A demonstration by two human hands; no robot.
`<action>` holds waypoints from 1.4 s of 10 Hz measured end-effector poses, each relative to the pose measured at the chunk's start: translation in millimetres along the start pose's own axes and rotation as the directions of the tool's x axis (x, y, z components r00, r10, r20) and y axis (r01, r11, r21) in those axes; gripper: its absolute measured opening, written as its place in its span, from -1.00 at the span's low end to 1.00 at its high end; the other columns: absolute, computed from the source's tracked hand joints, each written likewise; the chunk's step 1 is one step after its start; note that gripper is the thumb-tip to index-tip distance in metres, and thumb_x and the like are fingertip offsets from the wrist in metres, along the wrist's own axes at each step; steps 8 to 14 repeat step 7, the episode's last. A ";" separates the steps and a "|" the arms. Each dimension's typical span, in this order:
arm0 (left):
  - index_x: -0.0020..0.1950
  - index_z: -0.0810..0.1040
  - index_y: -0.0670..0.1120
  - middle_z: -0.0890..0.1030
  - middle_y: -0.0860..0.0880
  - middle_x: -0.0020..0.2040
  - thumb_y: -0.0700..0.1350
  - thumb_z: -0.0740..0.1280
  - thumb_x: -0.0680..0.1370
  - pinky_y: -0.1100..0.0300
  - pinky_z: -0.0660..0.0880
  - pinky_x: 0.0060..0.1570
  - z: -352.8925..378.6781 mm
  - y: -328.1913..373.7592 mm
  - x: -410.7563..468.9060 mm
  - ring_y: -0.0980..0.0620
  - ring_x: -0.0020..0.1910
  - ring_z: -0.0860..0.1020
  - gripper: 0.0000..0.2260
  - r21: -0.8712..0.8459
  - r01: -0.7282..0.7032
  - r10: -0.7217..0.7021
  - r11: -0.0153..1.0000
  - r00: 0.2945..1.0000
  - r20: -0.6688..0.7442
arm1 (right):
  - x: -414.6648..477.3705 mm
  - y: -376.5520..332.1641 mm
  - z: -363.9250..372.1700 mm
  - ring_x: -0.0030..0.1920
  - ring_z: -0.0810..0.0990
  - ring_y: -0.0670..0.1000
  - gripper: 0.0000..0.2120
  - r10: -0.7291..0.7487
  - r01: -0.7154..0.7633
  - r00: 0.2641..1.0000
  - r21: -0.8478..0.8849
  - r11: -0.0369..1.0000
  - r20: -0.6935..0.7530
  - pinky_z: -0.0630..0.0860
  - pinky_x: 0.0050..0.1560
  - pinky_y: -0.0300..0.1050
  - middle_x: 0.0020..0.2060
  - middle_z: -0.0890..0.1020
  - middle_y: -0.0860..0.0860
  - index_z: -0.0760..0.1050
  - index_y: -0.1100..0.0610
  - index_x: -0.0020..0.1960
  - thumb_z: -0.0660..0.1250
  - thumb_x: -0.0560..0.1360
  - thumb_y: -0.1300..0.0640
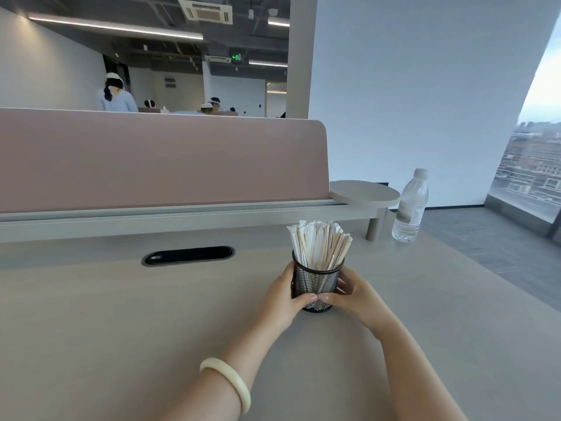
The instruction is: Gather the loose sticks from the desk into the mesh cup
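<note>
The mesh cup (317, 282) stands upright on the bench (121, 329), in front of the raised shelf rail and well to the left of the water bottle (410, 208). It is packed with paper-wrapped sticks (318, 244), which fan out above the rim and lean a little toward the right. No loose sticks show anywhere on the bench surface in view, so the gathering looks finished or very nearly so.

Both hands cup the container. The left hand (280, 294) wraps its left side and the right hand (356, 294) its right side, fingers (309, 297) curled closed against the mesh, with the tips of the two hands meeting low on the near face. A pale bangle (227, 381) sits on the left wrist.

The step in hand appears to be steadying or settling the filled cup. To do it well, the grip should stay low and even on both sides, so the tall, top-heavy bundle does not tip the cup. Any nudge to straighten the sticks should be gentle, pressing them inward from the rim rather than shaking. Release should come one hand at a time, once the base sits flat on the bench.
</note>
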State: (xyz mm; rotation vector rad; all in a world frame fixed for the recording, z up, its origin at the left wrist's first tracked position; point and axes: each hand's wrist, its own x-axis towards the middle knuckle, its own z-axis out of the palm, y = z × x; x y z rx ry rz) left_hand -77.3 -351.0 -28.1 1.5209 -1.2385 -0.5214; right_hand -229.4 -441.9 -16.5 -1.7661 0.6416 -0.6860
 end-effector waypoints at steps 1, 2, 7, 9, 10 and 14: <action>0.26 0.35 0.14 0.58 0.04 0.19 -0.06 0.40 0.30 -0.01 0.46 0.25 2.6 -6.2 5.2 0.09 0.19 0.55 -0.45 0.004 0.027 -0.027 1.000 1.000 -0.001 | 5.5 7.3 1.1 0.11 0.61 -0.23 -0.49 0.003 -0.003 1.000 -0.003 1.000 0.023 0.52 0.02 -0.35 0.15 0.63 -0.01 0.42 0.09 0.28 0.40 0.40 0.39; 0.28 0.37 0.05 0.58 0.02 0.18 -0.07 0.39 0.31 0.00 0.47 0.23 3.1 -6.0 8.4 0.07 0.17 0.55 -0.46 0.010 0.017 -0.017 1.000 1.000 0.004 | 7.4 8.6 0.5 0.09 0.60 -0.27 -0.48 0.004 -0.004 0.999 0.005 1.000 0.043 0.51 0.02 -0.37 0.18 0.61 -0.01 0.38 0.11 0.33 0.39 0.42 0.37; 0.42 0.19 0.15 0.42 0.05 0.39 -0.02 0.47 0.33 -0.02 0.33 0.37 1.9 -11.6 0.2 0.08 0.37 0.39 -0.26 -0.101 0.029 -0.031 0.994 0.999 -0.019 | 4.4 3.0 3.0 0.37 0.42 -0.15 -0.31 -0.042 0.040 0.999 0.096 0.995 0.024 0.43 0.30 -0.21 0.37 0.46 -0.07 0.23 0.04 0.46 0.45 0.41 0.20; 0.42 0.19 0.15 0.42 0.05 0.39 -0.02 0.47 0.33 -0.02 0.33 0.37 1.9 -11.6 0.2 0.08 0.37 0.39 -0.26 -0.101 0.029 -0.031 0.994 0.999 -0.019 | 4.4 3.0 3.0 0.37 0.42 -0.15 -0.31 -0.042 0.040 0.999 0.096 0.995 0.024 0.43 0.30 -0.21 0.37 0.46 -0.07 0.23 0.04 0.46 0.45 0.41 0.20; 0.42 0.19 0.15 0.42 0.05 0.39 -0.02 0.47 0.33 -0.02 0.33 0.37 1.9 -11.6 0.2 0.08 0.37 0.39 -0.26 -0.101 0.029 -0.031 0.994 0.999 -0.019 | 4.4 3.0 3.0 0.37 0.42 -0.15 -0.31 -0.042 0.040 0.999 0.096 0.995 0.024 0.43 0.30 -0.21 0.37 0.46 -0.07 0.23 0.04 0.46 0.45 0.41 0.20; 0.42 0.19 0.15 0.42 0.05 0.39 -0.02 0.47 0.33 -0.02 0.33 0.37 1.9 -11.6 0.2 0.08 0.37 0.39 -0.26 -0.101 0.029 -0.031 0.994 0.999 -0.019 | 4.4 3.0 3.0 0.37 0.42 -0.15 -0.31 -0.042 0.040 0.999 0.096 0.995 0.024 0.43 0.30 -0.21 0.37 0.46 -0.07 0.23 0.04 0.46 0.45 0.41 0.20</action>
